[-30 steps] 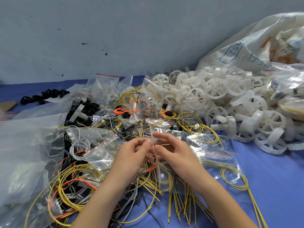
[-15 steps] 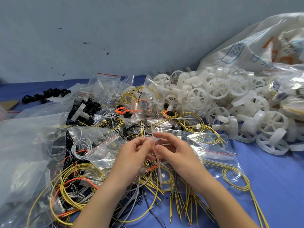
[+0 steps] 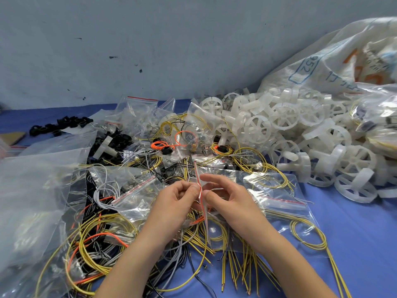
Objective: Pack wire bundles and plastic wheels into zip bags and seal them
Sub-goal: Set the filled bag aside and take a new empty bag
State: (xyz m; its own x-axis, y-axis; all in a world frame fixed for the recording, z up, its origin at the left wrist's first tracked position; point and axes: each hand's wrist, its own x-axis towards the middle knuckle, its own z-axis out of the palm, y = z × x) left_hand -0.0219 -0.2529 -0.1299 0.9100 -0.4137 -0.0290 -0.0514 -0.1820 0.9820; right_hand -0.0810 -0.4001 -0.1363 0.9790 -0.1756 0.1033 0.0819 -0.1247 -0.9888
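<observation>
White "952" sack (image 3: pixel 343 54) beside plastic wheels (image 3: pixel 284 117)

grey wall (image 3: pixel 171 50) behind | blue tabletop (image 3: pixel 365 233) | printed white sack (image 3: pixel 335 61) right | black rings (image 3: pixel 60 124) left

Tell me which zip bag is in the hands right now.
The small bag seen edge-on, its red zip strip pinched between the left hand and right hand; the other bags lie flat.

A large white woven sack (image 3: pixel 335 50) slumped against the wall at right carries the digits "952" in blue — framed by a blue printed outline. Further blue characters and orange marks run across the same sack, too creased and blurred to read.
</observation>
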